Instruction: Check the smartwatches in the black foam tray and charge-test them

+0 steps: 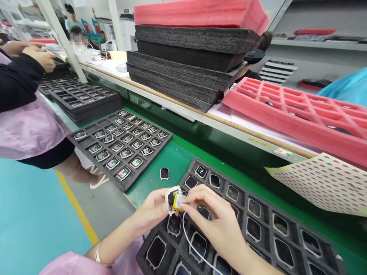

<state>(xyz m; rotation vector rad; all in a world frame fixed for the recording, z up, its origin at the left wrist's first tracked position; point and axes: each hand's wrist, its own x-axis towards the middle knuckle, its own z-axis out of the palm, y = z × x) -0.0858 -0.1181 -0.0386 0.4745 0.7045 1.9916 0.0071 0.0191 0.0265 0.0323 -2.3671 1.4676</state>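
Note:
My left hand [155, 208] grips a white smartwatch case [171, 200] by its side, with the case's open inside facing right. At that opening, my right hand [212, 212] pinches a small silver battery with yellow edges [179, 201] between thumb and fingertips. A white cable [187, 236] hangs from near the right fingertips and runs down over the black foam tray [183, 225] below both hands. Dark-screened watch faces sit in that tray's compartments, and one lit watch [201, 171] is in its far corner. Whether the battery touches the case's inside is hard to see.
A loose watch piece [164, 173] lies on the green bench [174, 156]. Left of it is another foam tray [126, 185] of watches. Stacked black foam [183, 80] and a pink foam tray [286, 110] stand on the shelf. A co-worker [28, 122] stands at left.

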